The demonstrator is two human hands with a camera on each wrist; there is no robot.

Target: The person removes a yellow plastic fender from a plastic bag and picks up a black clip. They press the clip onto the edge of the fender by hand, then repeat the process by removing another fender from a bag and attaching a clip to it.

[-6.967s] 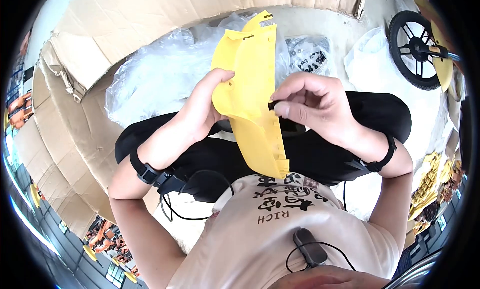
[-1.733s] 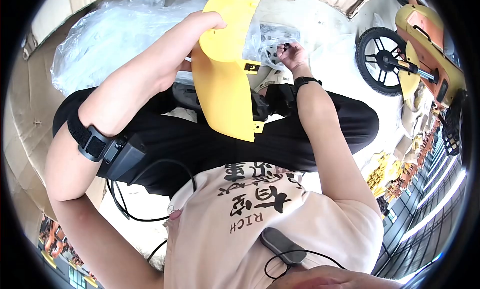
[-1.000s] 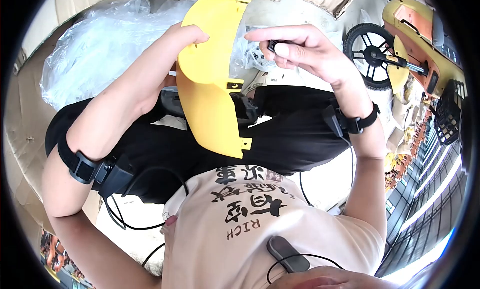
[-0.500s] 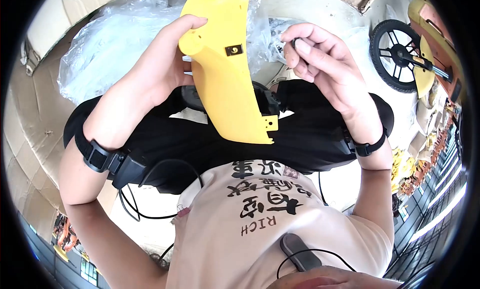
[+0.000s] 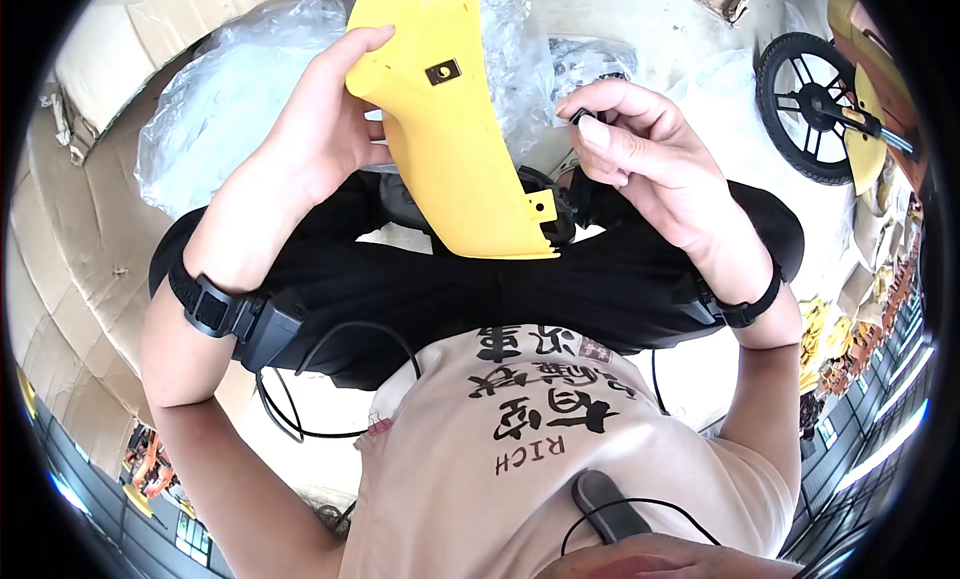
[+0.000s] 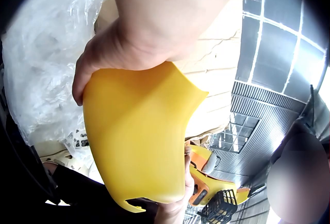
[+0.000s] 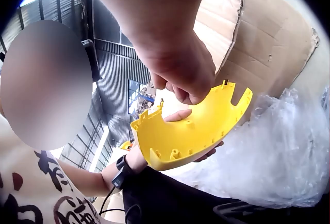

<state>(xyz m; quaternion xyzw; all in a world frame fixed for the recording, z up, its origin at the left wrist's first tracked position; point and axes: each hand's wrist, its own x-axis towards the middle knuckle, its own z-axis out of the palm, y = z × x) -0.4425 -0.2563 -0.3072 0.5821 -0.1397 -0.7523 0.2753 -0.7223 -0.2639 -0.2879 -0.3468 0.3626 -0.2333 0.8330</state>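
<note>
As I sat with my legs folded, my black trousers (image 5: 480, 289) lay nearest, across the bottom of my reach. Both forearms angled up from them, a dark strap (image 5: 210, 304) round each wrist.

My left hand (image 5: 320, 149) was up above my lap. Its fingers were curled round the far side of the yellow plastic cover (image 5: 450, 149) and the thumb lay over its upper left edge. That grip held the cover in the air, tilted. Its curved length ran from high in my view down to a notched corner just over my knees. A small dark square fitting (image 5: 443, 72) sat on the face toward me, near the top.

My right hand (image 5: 650, 169) hovered just beside the cover's right edge, apart from it, with the wrist bent back. Thumb and forefinger were pinched on a small black piece (image 5: 580, 119), and the other fingers were loosely curled beneath.

Beyond the hands, a heap of clear plastic wrapping (image 5: 220, 99) and a clear bag of small parts (image 5: 595, 59) lay on the pale floor (image 5: 650, 19). Farther out, flattened cardboard (image 5: 80, 179) spread to my left. A black spoked wheel (image 5: 815, 104) stood well off to my right.
</note>
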